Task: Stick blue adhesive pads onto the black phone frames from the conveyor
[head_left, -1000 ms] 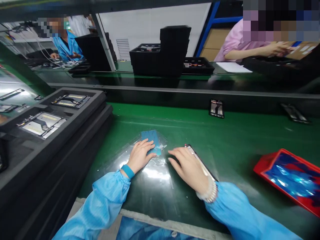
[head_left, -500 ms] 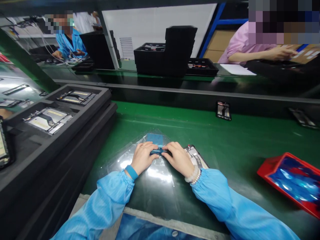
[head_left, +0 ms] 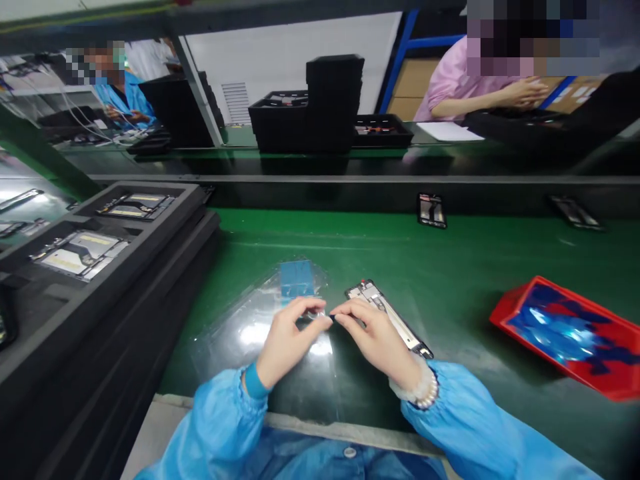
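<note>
My left hand [head_left: 290,340] is curled over a clear plastic sheet [head_left: 225,340], thumb and fingers bent together; what they pinch is too small to make out. Tip to tip with it, my right hand [head_left: 377,337] pinches a small dark piece [head_left: 332,318] between thumb and forefinger. Just beyond my left fingers, a blue film sheet [head_left: 296,275] lies on the clear sheet. An opened phone [head_left: 395,317] with bare inner parts rests slantwise under and beside my right hand, partly covered by it.
Stacked black foam trays [head_left: 165,247] with phone screen parts rise at left. A red bin [head_left: 620,353] holding blue film pieces stands at right. Phone parts [head_left: 431,211] lie by the back ledge [head_left: 300,193]. Two people [head_left: 125,93] work beyond, with black boxes [head_left: 333,107] between.
My hands have drawn slightly nearer to me and lifted off the blue film. The dark blue strip between them no longer shows; a small dark piece does. The view has shifted right.
</note>
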`<action>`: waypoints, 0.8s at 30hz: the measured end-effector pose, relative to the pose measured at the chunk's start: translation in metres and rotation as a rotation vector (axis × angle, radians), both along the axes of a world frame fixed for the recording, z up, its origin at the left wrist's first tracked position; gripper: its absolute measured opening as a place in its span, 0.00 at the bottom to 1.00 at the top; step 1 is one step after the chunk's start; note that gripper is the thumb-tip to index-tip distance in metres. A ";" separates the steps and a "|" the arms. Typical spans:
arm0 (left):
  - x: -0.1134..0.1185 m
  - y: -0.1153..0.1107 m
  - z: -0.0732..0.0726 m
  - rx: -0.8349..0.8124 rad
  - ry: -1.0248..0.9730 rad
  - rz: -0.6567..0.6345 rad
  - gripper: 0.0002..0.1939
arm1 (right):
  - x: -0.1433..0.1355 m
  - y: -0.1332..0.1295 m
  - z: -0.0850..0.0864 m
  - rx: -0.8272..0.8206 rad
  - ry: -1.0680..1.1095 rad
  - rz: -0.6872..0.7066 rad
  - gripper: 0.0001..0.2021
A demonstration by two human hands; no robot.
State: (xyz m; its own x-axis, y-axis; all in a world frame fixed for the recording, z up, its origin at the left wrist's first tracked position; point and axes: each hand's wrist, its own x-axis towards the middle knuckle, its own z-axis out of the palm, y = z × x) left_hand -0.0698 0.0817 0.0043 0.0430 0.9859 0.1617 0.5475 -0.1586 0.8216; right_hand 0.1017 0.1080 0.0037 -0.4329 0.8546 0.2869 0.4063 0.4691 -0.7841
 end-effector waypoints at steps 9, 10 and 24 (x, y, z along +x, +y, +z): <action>0.040 -0.035 0.001 -0.185 -0.515 0.237 0.07 | 0.007 -0.042 -0.011 -0.288 0.380 -0.261 0.12; 0.041 -0.036 0.000 -0.218 -0.612 0.253 0.08 | 0.006 -0.045 -0.012 -0.393 0.424 -0.249 0.11; 0.038 -0.040 -0.005 -0.402 -0.888 0.251 0.15 | -0.004 -0.059 -0.011 -0.813 0.731 -0.193 0.16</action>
